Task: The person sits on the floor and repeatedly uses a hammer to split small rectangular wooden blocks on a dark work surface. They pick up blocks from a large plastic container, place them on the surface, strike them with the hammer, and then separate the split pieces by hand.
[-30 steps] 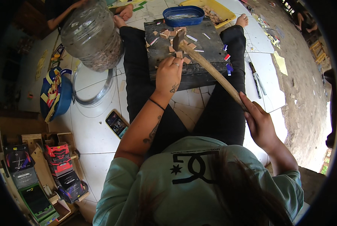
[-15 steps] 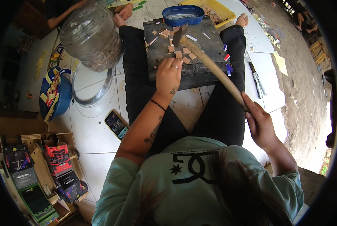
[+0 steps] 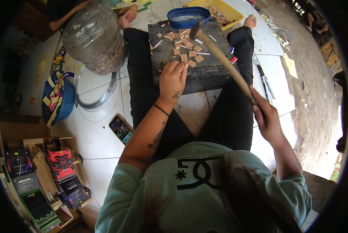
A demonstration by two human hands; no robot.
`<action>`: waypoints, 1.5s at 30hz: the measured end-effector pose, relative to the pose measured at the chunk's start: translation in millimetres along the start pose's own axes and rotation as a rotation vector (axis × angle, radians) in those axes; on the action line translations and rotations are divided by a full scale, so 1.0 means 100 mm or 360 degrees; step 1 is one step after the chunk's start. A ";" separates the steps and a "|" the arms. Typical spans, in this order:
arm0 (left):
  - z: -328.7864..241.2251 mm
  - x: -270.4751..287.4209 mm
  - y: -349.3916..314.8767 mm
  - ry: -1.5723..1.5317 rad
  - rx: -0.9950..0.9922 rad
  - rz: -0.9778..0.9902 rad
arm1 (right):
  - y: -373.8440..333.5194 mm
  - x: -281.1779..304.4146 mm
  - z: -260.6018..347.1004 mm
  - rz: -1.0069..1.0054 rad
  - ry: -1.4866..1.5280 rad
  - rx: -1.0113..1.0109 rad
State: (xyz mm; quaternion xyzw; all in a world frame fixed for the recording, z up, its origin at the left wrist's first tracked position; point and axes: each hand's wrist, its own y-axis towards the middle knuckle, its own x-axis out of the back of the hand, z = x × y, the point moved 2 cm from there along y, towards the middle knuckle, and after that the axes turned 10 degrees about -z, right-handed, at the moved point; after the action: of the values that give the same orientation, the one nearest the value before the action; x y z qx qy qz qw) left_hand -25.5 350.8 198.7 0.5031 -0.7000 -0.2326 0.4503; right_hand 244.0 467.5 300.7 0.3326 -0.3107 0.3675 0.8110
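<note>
My right hand [image 3: 265,117] is wrapped round the wooden handle of a hammer [image 3: 225,59]. The hammer's dark head hangs over the far part of a black block [image 3: 216,72] between my legs. At the block's near left part, my left hand [image 3: 172,80] has its fingers drawn together; what they pinch, if anything, is hidden. Just beyond its fingertips lie several small square brown pieces [image 3: 183,58], loosely scattered. Thin white strips [image 3: 202,53] rest among them. A blue oval tub [image 3: 188,18] with small shiny things inside stands at the block's far edge.
Behind the block sits a yellow tray [image 3: 236,18] of brown pieces. To the left are a large clear plastic jar [image 3: 92,39], a wire coil [image 3: 96,103], a blue basin [image 3: 67,106] of strips and a phone [image 3: 120,129]. A knife [image 3: 263,79] lies right. Another person's arm [image 3: 67,18] shows far left.
The hammer head has shifted slightly right and away from me. More brown pieces lie spread on the block, and a blue piece at its right edge is gone from view. My left hand stays nearly still.
</note>
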 end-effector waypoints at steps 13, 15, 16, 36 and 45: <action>0.16 0.13 0.12 -0.1031 0.1128 0.0229 | 0.67 -0.60 -0.31 -0.0489 -0.0647 0.0307; 0.03 0.04 0.10 -0.1457 0.1285 0.0339 | 0.83 -0.67 -0.20 -0.0234 0.0039 0.0254; -0.04 -0.02 0.10 -0.1553 0.1299 0.0359 | 0.92 -0.76 -0.16 -0.0065 0.0354 0.0096; 0.81 -0.05 0.96 0.0289 -0.0197 0.0459 | 3.52 -1.27 -0.87 0.0096 0.0128 0.0390; 0.56 0.23 0.69 -0.0206 0.0168 0.0254 | 3.86 -1.90 -0.54 0.0510 -0.0884 0.0412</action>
State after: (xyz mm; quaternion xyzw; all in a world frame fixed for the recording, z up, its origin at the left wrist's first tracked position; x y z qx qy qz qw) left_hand -109.9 349.6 234.7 0.4527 -0.7767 -0.1908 0.3942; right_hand -154.0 631.2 246.6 0.4670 -0.5186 0.4221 0.5786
